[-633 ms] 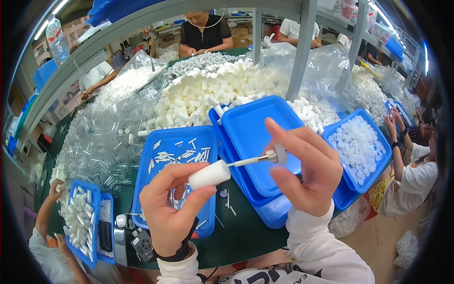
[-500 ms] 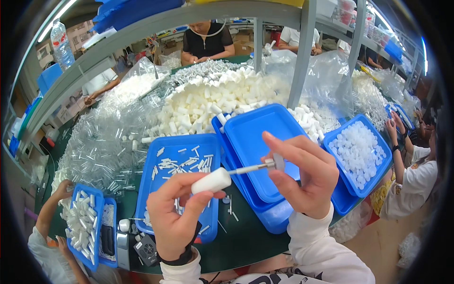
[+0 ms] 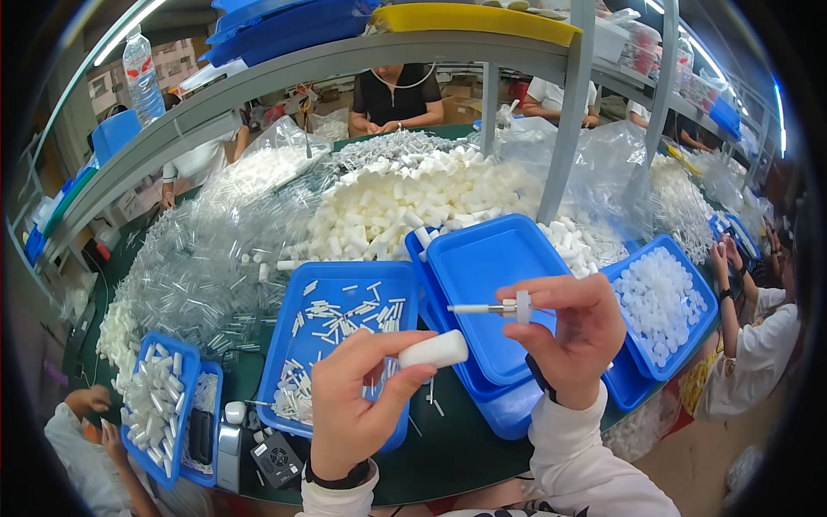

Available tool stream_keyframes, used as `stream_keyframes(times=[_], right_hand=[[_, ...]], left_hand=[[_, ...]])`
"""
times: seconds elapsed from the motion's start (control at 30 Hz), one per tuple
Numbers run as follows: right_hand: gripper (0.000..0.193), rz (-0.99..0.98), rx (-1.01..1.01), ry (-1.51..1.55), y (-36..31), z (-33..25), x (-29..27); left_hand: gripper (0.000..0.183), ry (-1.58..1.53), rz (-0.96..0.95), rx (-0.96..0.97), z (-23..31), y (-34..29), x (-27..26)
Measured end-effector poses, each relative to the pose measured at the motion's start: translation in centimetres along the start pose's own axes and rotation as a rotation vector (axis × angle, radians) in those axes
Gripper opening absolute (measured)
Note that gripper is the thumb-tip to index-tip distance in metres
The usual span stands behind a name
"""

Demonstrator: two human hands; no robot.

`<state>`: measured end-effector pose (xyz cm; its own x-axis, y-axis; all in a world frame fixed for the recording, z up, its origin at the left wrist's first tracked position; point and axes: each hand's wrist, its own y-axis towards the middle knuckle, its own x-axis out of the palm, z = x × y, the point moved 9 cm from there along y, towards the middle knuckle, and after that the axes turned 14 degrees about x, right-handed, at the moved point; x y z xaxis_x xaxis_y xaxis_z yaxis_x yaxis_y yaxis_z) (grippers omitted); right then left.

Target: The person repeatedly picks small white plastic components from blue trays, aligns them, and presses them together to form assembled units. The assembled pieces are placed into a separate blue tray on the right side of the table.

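Note:
Between the thumb and fingers of my left hand (image 3: pixel 349 401) is a smooth white plastic cylinder (image 3: pixel 438 348), tilted slightly up to the right. My right hand (image 3: pixel 581 340) pinches a slim white rod with a metal collar (image 3: pixel 482 308) by the round translucent disc (image 3: pixel 523 307) at its right end. The rod's thin tip points left, above the cylinder and apart from it. Beneath my left hand lies a blue tray (image 3: pixel 293 297) with many small white and metal tube pieces. Behind my right hand is a stack of blue trays, its top tray (image 3: pixel 482 258) bare inside.
A big heap of white cylinders (image 3: pixel 388 202) and clear tubes (image 3: pixel 211 267) covers the green table. At right, a blue tray holds translucent discs (image 3: pixel 659 297). At left, a co-worker's hands are beside a tray of white cylinders (image 3: pixel 155 405). Grey shelf posts (image 3: pixel 568 129) rise behind the trays.
The rod's tip, at the cylinder's end before, is now clear of it. My right hand has turned the rod nearly level. The whole view has shifted slightly.

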<state>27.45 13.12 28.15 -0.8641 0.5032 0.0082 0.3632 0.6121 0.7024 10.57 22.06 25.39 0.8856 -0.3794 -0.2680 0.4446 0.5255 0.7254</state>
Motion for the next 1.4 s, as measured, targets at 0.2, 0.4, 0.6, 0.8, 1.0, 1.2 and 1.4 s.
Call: stream_keyframes(times=[0.2, 0.4, 0.6, 0.8, 1.0, 1.2, 1.4], right_hand=[[0.029, 0.11, -0.072, -0.085, -0.2, -0.5, 0.2], [0.029, 0.229, -0.072, 0.06, -1.2, -0.8, -1.0], [0.026, 0.133, -0.085, -0.116, -0.9, -2.1, 0.2], [0.025, 0.162, -0.101, -0.166, -0.5, -1.9, -0.2], [0.025, 0.261, -0.042, -0.067, -1.0, -1.1, -1.5], [0.028, 0.202, -0.133, -0.145, -1.1, -1.4, -0.3], [0.029, 0.204, -0.177, -0.128, -1.1, -1.4, -0.3]], left_hand=[[0.02, -0.099, 0.109, -0.014, -0.3, -0.4, -0.5], [0.018, -0.087, 0.153, 0.0, 0.1, -0.4, -1.2], [0.015, -0.098, 0.156, -0.003, 0.8, -0.6, -0.4], [0.015, -0.178, 0.171, -0.015, 0.7, -0.3, -0.1], [0.015, -0.084, 0.115, 0.036, 0.9, -0.3, -0.4], [0.021, -0.082, 0.123, -0.044, 0.5, -0.5, -0.4], [0.026, -0.154, 0.166, -0.005, 1.0, -0.1, -0.2]])
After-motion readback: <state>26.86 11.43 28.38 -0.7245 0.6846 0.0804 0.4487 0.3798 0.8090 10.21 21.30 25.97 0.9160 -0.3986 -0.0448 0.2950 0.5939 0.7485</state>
